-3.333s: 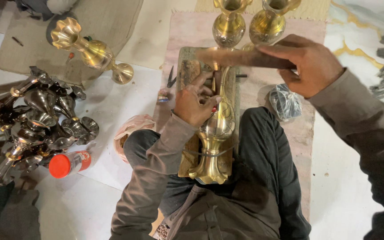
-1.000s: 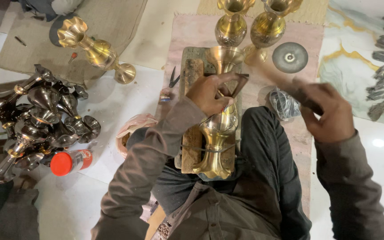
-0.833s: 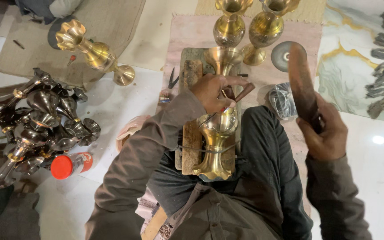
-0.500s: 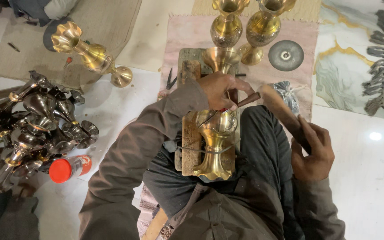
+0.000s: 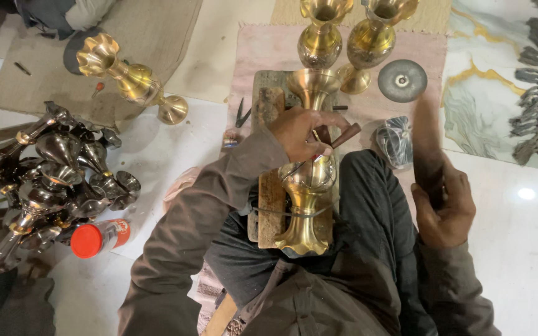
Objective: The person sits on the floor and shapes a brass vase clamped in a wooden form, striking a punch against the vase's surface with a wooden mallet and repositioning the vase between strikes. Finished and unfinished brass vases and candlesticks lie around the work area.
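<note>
Since half a second ago, right hand (image 5: 444, 208) with dark mallet (image 5: 428, 155) swung out rightward, grip clenched on handle. Left hand (image 5: 299, 130) pinches a chisel (image 5: 319, 155) against brass vase (image 5: 306, 186), lying strapped on wooden block (image 5: 270, 199) across lap, apparently for steadiness.

The right hand (image 5: 444, 208) has swung its blurred, seemingly wooden mallet (image 5: 428, 146) upward again.
</note>
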Tool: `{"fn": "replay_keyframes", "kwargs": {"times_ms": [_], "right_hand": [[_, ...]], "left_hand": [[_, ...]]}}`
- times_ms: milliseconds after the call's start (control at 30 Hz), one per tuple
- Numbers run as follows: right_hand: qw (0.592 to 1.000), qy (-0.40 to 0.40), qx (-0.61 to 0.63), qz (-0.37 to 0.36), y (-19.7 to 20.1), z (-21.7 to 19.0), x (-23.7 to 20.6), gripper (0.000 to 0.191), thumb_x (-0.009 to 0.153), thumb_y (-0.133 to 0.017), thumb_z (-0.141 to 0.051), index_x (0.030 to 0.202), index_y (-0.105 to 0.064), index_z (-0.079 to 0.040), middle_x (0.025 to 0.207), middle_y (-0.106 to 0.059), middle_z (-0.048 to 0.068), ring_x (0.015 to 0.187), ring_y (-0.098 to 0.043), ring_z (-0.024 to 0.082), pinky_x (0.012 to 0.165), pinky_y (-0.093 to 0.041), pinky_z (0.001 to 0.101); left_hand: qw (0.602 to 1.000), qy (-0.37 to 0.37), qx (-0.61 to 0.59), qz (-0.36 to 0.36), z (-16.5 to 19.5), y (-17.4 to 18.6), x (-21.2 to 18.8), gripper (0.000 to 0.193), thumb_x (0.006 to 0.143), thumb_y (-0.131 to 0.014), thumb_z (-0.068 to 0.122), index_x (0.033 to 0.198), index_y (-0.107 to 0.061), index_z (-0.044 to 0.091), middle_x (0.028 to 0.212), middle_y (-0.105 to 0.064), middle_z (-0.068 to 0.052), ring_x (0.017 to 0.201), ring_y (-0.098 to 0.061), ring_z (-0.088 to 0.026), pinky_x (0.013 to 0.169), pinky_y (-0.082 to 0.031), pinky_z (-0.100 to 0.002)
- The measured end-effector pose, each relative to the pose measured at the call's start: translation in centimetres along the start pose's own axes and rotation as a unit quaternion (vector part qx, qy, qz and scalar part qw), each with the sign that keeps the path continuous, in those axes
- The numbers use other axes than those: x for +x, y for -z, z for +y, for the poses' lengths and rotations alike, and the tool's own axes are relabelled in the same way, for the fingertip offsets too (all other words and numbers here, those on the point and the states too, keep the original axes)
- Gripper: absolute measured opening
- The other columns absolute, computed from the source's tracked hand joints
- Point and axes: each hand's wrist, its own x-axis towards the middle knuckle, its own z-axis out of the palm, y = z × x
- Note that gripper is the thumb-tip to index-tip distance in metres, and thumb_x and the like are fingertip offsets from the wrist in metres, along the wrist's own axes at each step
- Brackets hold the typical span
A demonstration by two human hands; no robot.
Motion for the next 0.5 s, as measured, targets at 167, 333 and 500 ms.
{"fn": "replay_keyframes", "kwargs": {"times_ms": [167,333,500], "right_hand": [[0.999,0.030,0.017,-0.005,0.1,0.2,0.2,0.061,0.092,-0.068,0.009,0.150,-0.061,-0.007,0.130,-0.062,0.016,0.116,-0.069,0.026,0.094,-0.060,0.0343],[0.999,0.033,-0.031,0.009,-0.4,0.5,-0.8,0.057,0.089,-0.070,0.010,0.144,-0.063,-0.003,0.123,-0.061,0.016,0.110,-0.066,0.028,0.093,-0.058,0.0350],[0.998,-0.010,0.046,0.052,-1.4,0.6,-2.3,0.061,0.092,-0.069,0.010,0.150,-0.059,-0.007,0.121,-0.057,0.015,0.098,-0.059,0.027,0.087,-0.052,0.0317]], "left_hand": [[0.999,-0.031,-0.004,0.012,0.4,-0.2,0.3,0.052,0.080,-0.084,0.012,0.129,-0.068,0.020,0.118,-0.076,-0.013,0.099,-0.076,-0.024,0.088,-0.061,-0.043],[0.998,-0.048,0.010,-0.035,0.4,0.4,0.6,0.050,0.081,-0.084,0.010,0.128,-0.070,0.020,0.107,-0.078,-0.012,0.096,-0.077,-0.024,0.088,-0.060,-0.042],[0.991,-0.001,-0.054,-0.125,-0.1,0.9,1.2,0.052,0.086,-0.077,0.007,0.134,-0.066,0.021,0.100,-0.080,-0.009,0.090,-0.078,-0.017,0.085,-0.062,-0.036]]}}
